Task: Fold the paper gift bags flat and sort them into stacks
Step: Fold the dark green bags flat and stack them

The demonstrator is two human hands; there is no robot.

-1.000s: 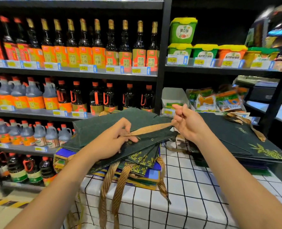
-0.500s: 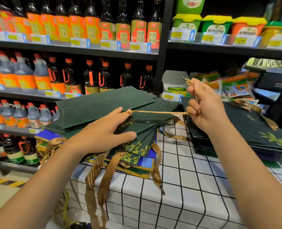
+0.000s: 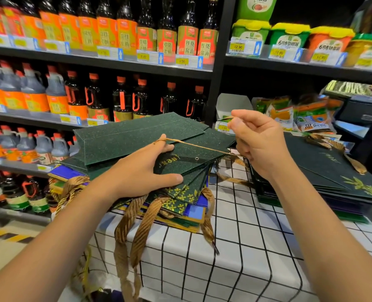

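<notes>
Pressing green bag (image 3: 137, 138), left hand (image 3: 141, 171) flat; right hand (image 3: 259, 140) fingers pinching taut ribbon (image 3: 193, 145).

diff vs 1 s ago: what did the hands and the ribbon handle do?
The right hand drew the gold ribbon handle out to the right until it ran thin and taut. The left hand shifted from pinching the top green bag to pressing it flat. Both stacks, left and right, stayed put.

Single head-mounted view: the camera sits above and behind my fingers, facing forward and down. My left hand (image 3: 141, 171) and right hand (image 3: 259, 140) fill the near centre; store shelves (image 3: 106, 62) stand beyond my fingertips.
</notes>
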